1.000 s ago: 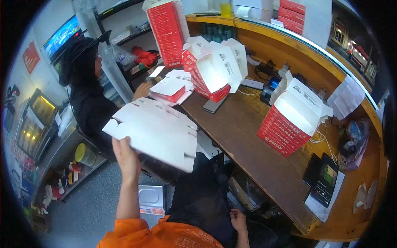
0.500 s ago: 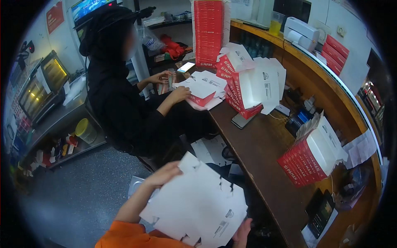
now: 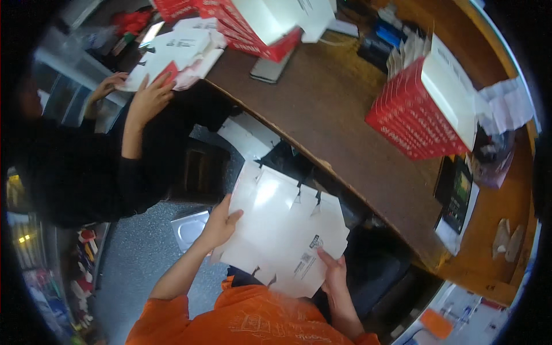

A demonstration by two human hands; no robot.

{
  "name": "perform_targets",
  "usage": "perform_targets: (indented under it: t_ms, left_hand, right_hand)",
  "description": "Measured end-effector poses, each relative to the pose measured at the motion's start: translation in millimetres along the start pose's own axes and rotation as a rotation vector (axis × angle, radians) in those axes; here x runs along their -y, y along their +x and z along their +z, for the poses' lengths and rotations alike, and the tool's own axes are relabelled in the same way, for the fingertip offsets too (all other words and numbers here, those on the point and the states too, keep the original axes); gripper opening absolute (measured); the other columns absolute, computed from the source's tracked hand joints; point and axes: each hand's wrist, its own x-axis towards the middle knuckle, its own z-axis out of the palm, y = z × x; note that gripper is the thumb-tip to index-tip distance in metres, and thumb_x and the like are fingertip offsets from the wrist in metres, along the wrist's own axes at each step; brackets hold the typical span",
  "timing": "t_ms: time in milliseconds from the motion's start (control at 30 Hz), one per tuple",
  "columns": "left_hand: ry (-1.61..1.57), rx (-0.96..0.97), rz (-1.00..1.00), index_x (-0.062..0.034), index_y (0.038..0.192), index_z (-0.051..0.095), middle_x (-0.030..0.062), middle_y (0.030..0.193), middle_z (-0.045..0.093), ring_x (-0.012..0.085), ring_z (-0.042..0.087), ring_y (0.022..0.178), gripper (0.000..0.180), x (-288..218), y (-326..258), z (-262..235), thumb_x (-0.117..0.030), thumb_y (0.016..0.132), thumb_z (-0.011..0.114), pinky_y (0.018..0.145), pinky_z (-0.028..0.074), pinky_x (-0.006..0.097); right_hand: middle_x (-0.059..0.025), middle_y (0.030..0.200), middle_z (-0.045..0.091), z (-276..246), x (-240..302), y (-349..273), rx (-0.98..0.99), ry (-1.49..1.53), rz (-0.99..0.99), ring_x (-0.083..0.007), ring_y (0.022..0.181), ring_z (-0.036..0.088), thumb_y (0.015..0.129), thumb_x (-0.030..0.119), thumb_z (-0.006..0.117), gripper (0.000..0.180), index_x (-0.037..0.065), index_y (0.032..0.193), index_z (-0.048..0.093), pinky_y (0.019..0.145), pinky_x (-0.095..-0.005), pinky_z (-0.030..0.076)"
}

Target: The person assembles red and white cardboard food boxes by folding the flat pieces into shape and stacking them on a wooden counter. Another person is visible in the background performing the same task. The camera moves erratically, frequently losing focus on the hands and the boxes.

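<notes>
head view. long brown wooden counter (image 3: 322, 109) curves away above and to the right of both hands; grey speckled floor (image 3: 138, 259) below the left hand, cluttered shelves at the far left edge.

left hand (image 3: 221, 224): fingers curled over the left edge of a flat white die-cut carton blank (image 3: 282, 230), thumb on top, gripping it. right hand (image 3: 333, 273): closed on the blank's lower right corner, thumb lying across the printed patch. the blank hangs between the two hands, tilted, in front of the orange shirt (image 3: 253, 319), short of the counter's edge.

up and right of the right hand: a stack of red-and-white folded boxes (image 3: 422, 109) stands on the counter, a dark card terminal (image 3: 457, 192) just past it. far above the left hand: more red-and-white boxes (image 3: 253, 23) and a phone (image 3: 270, 66) lying flat. up and left of the left hand, a person in black rests a hand (image 3: 149, 100) on another white carton (image 3: 178, 49) at the counter's end. a metal bin (image 3: 192, 227) sits on the floor just beside the left hand.
</notes>
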Motion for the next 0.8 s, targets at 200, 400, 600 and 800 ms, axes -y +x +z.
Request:
perform_targets:
  t_ms: [200,400,600,800]
  left_hand:
    - [0.324,-0.205,0.181,0.0120,0.144,0.033,0.0341,0.129,0.050,0.0479,0.052,0.119,0.056,-11,7,74,-0.007,0.095,0.052,0.102,0.041,0.050]
    - [0.166,-0.332,0.173,0.0114,0.142,0.037,0.0293,0.127,0.048,0.0427,0.053,0.118,0.061,-10,11,82,-0.016,0.095,0.063,0.105,0.041,0.047]
    - [-0.214,-0.087,-0.110,0.0044,0.146,0.041,0.0171,0.132,0.058,0.0237,0.056,0.121,0.056,-51,-12,51,-0.018,0.099,0.062,0.106,0.041,0.035]
    - [-0.183,0.186,-0.076,0.0028,0.152,0.037,0.0241,0.129,0.063,0.0309,0.064,0.116,0.061,-128,-68,59,-0.026,0.102,0.054,0.100,0.048,0.039]
  right_hand:
    - [-0.0133,0.127,0.063,20,-17,-22,0.002,0.069,-0.036,-0.0210,0.114,0.060,0.099,0.006,0.063,0.043,-0.005,0.138,0.050,0.100,-0.0349,0.048]
    - [-0.0127,0.108,0.071,20,-7,-11,0.024,-0.290,-0.049,-0.0175,0.096,0.066,0.101,0.015,0.063,0.030,-0.006,0.123,0.062,0.088,-0.0323,0.053]
    - [-0.0246,0.107,0.072,10,12,27,0.066,-0.623,-0.367,-0.0342,0.098,0.072,0.098,0.010,0.057,0.034,-0.005,0.128,0.060,0.088,-0.0433,0.054]
    - [-0.0321,0.140,0.053,43,5,37,0.113,-0.631,-0.286,-0.0438,0.130,0.054,0.094,0.003,0.051,0.061,-0.003,0.152,0.035,0.110,-0.0469,0.042]
